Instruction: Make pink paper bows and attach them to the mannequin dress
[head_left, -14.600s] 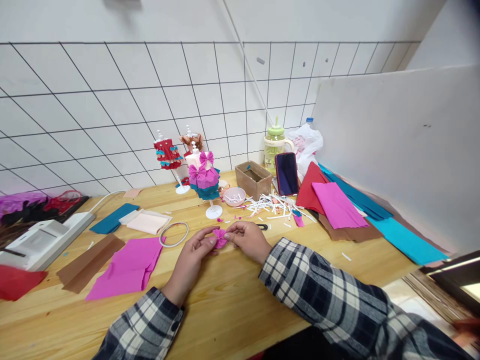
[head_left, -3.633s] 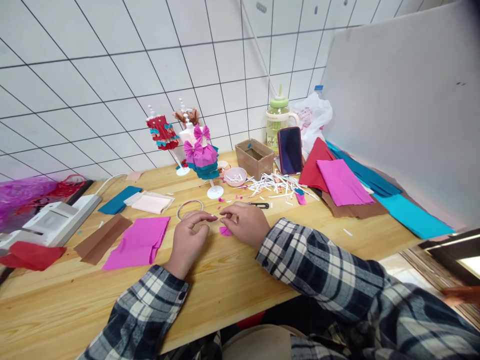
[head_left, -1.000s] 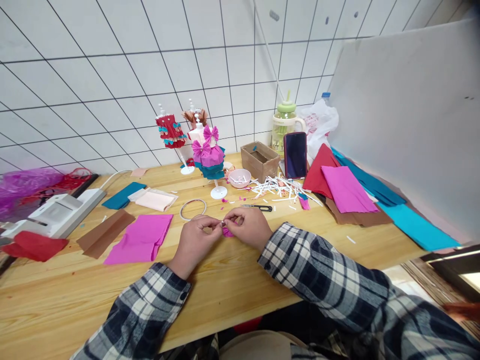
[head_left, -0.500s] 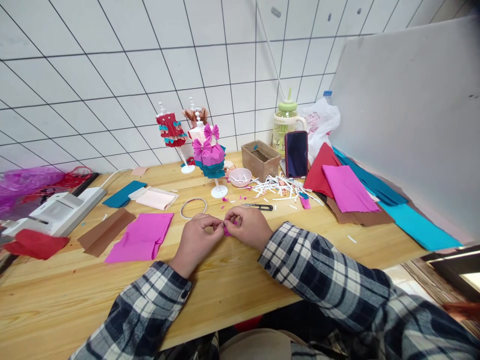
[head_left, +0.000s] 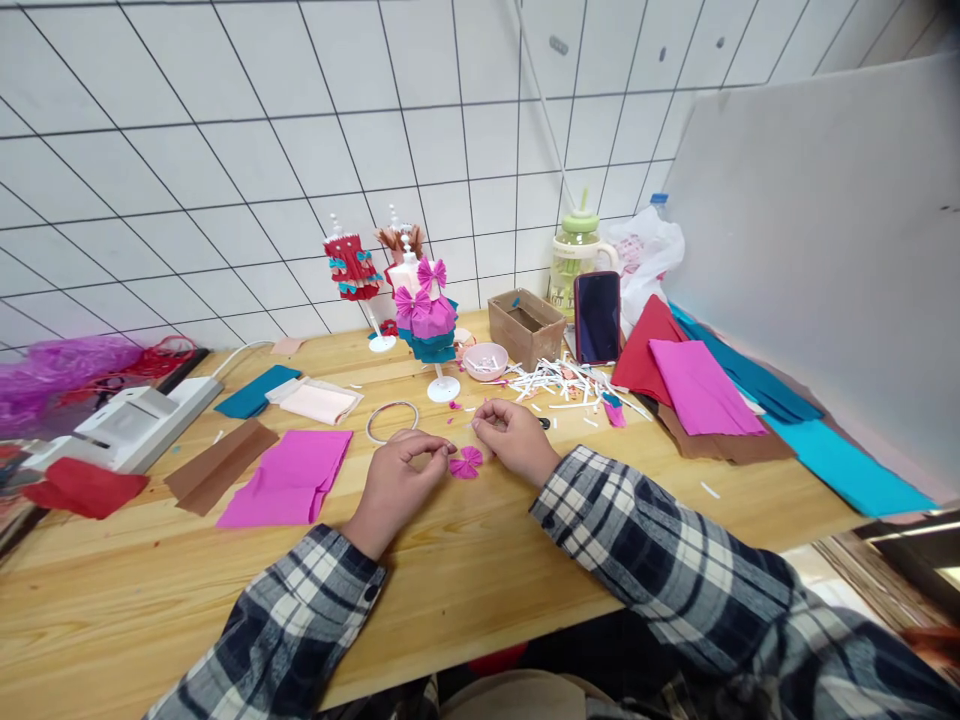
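Note:
A small magenta crepe-paper bow (head_left: 466, 463), pinched at its middle and fanned at both sides, lies just below and between my fingertips. My left hand (head_left: 401, 483) is closed in a pinch at the bow's upper left edge; whether it grips the paper or something finer I cannot tell. My right hand (head_left: 516, 440) also pinches, a little above and right of the bow, apart from it. What is between its fingers is too small to make out. A metal ring (head_left: 393, 404) rests behind my left hand. The small snips (head_left: 544, 423) are mostly covered by my right hand.
Behind stand little dress forms in paper dresses, one pink and teal (head_left: 426, 315), one red (head_left: 352, 268). A pink bowl (head_left: 485, 362), cardboard box (head_left: 526, 328), paper scraps (head_left: 559, 380) and phone (head_left: 597, 318) are near. Crepe sheets lie left (head_left: 289, 480) and right (head_left: 705, 385).
My hands have drawn apart, the right one moving up and right. The magenta bow, mostly hidden between my fingers before, now shows spread out. The view has tilted slightly.

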